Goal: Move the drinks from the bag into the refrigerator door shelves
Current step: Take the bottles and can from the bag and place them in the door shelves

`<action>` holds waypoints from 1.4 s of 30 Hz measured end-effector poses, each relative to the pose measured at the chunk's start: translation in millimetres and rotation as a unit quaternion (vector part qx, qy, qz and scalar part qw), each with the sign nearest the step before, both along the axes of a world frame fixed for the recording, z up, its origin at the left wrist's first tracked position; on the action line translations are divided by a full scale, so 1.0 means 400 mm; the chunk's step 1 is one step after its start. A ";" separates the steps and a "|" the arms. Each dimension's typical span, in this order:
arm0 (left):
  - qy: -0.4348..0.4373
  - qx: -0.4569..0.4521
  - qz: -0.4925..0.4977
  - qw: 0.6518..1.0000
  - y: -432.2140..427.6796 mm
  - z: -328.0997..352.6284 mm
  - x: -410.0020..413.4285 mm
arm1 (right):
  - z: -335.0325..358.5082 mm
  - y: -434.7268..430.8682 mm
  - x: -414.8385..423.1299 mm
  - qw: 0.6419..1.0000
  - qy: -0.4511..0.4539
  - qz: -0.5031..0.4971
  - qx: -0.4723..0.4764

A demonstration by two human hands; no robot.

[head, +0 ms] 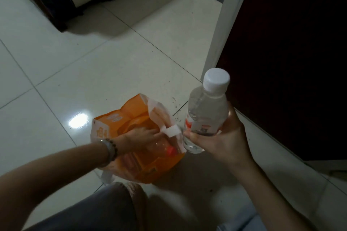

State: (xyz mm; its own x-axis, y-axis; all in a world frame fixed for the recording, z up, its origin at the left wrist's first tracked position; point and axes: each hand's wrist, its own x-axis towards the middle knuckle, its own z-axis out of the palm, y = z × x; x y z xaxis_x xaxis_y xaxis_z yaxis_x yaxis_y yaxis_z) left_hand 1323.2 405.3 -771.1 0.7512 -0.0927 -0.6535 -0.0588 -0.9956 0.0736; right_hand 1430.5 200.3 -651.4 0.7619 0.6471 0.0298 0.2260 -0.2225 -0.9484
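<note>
Right hand (223, 140) wraps its grip round a clear plastic water bottle with a white cap (205, 110), held upright above the pale tiled floor (75, 65). Left hand (139, 134) reaches inside the orange paper bag (105, 125) on the floor, grip unclear, beside a red-capped bottle (166, 149). Dark refrigerator door (291, 52) stands just right.

The bag (135, 137) stands on the floor (75, 73), a bottle (165, 149) inside it, another bottle (205, 112) just to its right.
</note>
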 end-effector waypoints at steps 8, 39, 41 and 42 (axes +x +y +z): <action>-0.220 -0.151 0.219 0.938 0.082 0.215 -0.089 | -0.006 0.028 0.002 1.000 -0.001 -0.009 -0.015; -0.225 -0.469 0.087 0.850 -0.616 2.021 0.127 | 1.672 -0.707 -0.169 0.947 0.033 -0.318 0.033; -0.211 -0.495 0.046 0.842 -0.704 2.064 0.156 | 1.708 -0.782 -0.190 0.933 0.016 -0.359 0.031; -0.203 -0.511 0.028 0.835 -0.748 2.082 0.170 | 1.723 -0.818 -0.202 0.922 0.007 -0.385 0.029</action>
